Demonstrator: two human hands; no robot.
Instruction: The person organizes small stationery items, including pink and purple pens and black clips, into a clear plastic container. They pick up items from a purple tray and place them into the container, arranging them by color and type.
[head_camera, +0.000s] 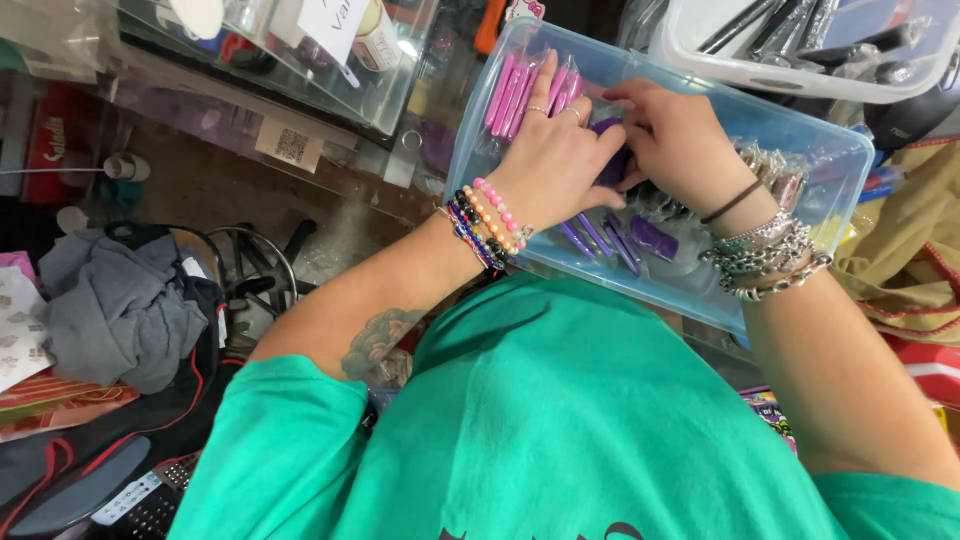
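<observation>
Clear glossy plastic bin (800, 135), shiny purple packets (655, 238), probably plastic, matt green cloth shirt (560, 420)

clear plastic bin (800, 130) on a cluttered glass counter (330, 140)

the light blue see-through bin rests at the counter's near edge and holds pink packets (520, 90) standing at its far left end, purple packets (615, 240) lying along its near wall and small clear-wrapped items (775, 165) toward its right end. just beyond it sits a white tray (800, 75) of dark wrapped sticks. on the glass to the left lies a white paper slip (330, 22), beside a small round jar (378, 40). to the right, tan cloth (905, 255) lies bunched just beside the bin.
</observation>
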